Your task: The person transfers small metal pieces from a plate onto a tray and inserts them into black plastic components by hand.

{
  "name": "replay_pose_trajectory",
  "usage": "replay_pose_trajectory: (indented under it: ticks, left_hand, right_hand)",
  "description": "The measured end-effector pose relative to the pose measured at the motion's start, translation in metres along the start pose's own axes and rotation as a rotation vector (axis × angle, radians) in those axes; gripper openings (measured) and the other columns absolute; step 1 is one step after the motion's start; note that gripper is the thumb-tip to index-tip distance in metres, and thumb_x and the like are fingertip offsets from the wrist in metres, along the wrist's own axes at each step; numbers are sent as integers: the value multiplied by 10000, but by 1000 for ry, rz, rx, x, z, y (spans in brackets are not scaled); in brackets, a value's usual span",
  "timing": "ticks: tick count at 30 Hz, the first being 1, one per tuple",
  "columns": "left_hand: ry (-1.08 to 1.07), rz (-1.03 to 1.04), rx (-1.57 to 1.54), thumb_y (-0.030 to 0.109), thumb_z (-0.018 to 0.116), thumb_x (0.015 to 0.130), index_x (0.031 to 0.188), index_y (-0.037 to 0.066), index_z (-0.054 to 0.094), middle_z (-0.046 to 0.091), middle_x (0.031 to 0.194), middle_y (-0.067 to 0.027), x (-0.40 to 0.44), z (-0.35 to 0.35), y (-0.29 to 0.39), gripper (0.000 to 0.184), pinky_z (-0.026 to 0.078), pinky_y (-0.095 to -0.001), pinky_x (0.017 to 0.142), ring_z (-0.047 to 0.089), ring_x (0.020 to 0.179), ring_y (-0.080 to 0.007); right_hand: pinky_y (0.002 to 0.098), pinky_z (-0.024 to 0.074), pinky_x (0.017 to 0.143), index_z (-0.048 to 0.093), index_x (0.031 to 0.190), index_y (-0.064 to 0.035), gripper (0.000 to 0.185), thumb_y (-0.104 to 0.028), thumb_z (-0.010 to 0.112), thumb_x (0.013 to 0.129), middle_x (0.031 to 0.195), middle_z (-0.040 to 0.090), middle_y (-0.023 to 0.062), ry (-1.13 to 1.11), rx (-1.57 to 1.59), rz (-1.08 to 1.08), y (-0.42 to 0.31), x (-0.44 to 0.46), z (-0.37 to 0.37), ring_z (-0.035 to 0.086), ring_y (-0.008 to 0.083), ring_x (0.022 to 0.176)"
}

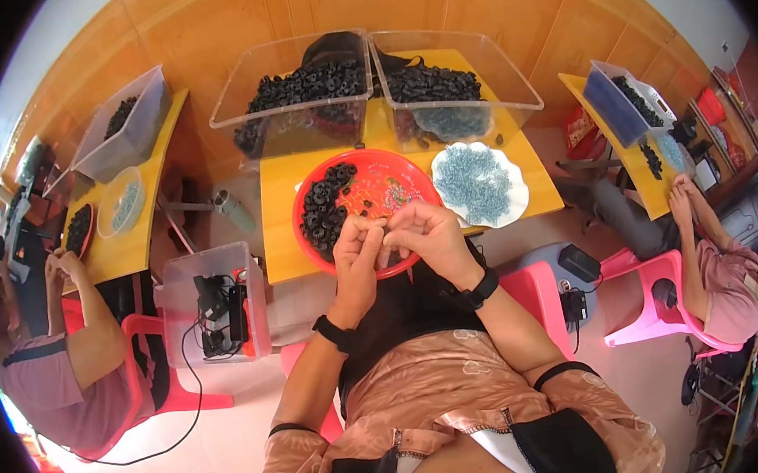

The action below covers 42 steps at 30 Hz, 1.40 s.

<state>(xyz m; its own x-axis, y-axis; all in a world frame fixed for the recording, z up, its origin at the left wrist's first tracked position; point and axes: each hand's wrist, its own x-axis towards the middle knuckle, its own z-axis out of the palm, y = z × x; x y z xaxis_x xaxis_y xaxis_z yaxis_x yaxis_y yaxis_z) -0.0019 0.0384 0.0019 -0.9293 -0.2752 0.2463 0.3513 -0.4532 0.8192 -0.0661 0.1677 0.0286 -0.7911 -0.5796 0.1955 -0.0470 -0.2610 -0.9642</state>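
Note:
Over the front of a round red tray (pixel 402 168), my left hand (pixel 358 254) and my right hand (pixel 432 240) meet with fingers pinched together. Whatever sits between their fingertips is too small and covered to make out. Inside the tray, black ring-like parts (pixel 322 207) are heaped along the left side. A scalloped white plate (pixel 518 200) stands to the right of the tray, holding a pile of small translucent bluish pieces (pixel 472 184). Black bands circle both my wrists.
Two clear bins (pixel 302 136) (pixel 510 95) with black parts stand at the back of the yellow table (pixel 527 156). People sit at yellow tables on the left (pixel 46 383) and right (pixel 725 278). A clear box (pixel 182 312) with black devices and a cable is at floor level left.

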Motion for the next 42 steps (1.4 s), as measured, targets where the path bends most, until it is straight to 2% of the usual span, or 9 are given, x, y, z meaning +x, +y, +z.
replay_pose_trajectory:
  ticks: [11,15,17,19,23,29,33,36,42]
  left_hand:
    - [101,12,16,146,493,985,1027,70,521,502,671,30,7,-1,-1,92,318,-178,485,417,547,-25]
    - [124,-28,45,183,478,992,1122,51,484,532,711,3,5,-1,1,186,344,-180,493,442,554,-39]
    - [123,-89,37,203,470,995,1158,46,469,547,733,-12,7,1,6,226,355,-178,500,458,563,-46]
    - [90,-120,73,225,464,997,1157,53,480,560,760,-23,6,-1,0,235,368,-181,517,475,583,-53]
    - [3,-153,148,224,474,994,1075,59,542,555,757,0,0,0,-3,196,361,-184,540,465,606,-45]
    - [2,-69,202,199,537,962,932,25,597,554,700,2,-5,8,-4,186,391,-204,536,473,592,-49]
    - [-30,2,253,192,547,956,897,17,600,547,673,2,-6,10,-6,192,401,-212,540,483,592,-51]
    - [-19,-1,251,186,552,952,880,14,600,544,660,0,-6,11,-6,192,403,-215,537,487,586,-52]
    - [-60,16,312,179,548,950,885,13,605,556,680,-14,-10,16,3,187,423,-224,552,516,604,-69]
  right_hand:
    - [207,460,536,634,912,15,121,-100,653,878,714,654,29,46,-478,7,-31,-2,19,598,63,609]
    - [208,474,562,648,925,15,129,-106,635,882,694,666,37,-44,-399,47,-36,4,16,619,76,643]
    - [208,478,565,654,941,-1,149,-132,649,871,726,680,41,-96,-689,33,-33,15,-5,618,77,638]
    - [189,443,545,671,966,-24,158,-140,682,858,759,661,12,-119,-546,116,-55,33,-16,566,37,611]
    - [194,432,516,655,1038,-30,236,-175,674,854,740,678,41,271,-600,-190,-105,98,-44,579,60,580]
    - [267,494,580,687,952,-22,244,-215,703,804,777,693,63,-45,-845,-42,-74,127,-32,624,123,604]
    - [345,516,751,686,951,-13,220,-121,672,760,852,679,156,-325,-1056,-103,-11,147,-11,658,260,800]
    - [385,501,805,686,972,-24,229,-46,614,755,947,660,196,-320,-1126,-328,38,167,-2,635,330,889]
    - [400,471,844,648,999,-11,237,3,576,774,939,647,189,-428,-1247,-264,49,151,-2,595,357,964]
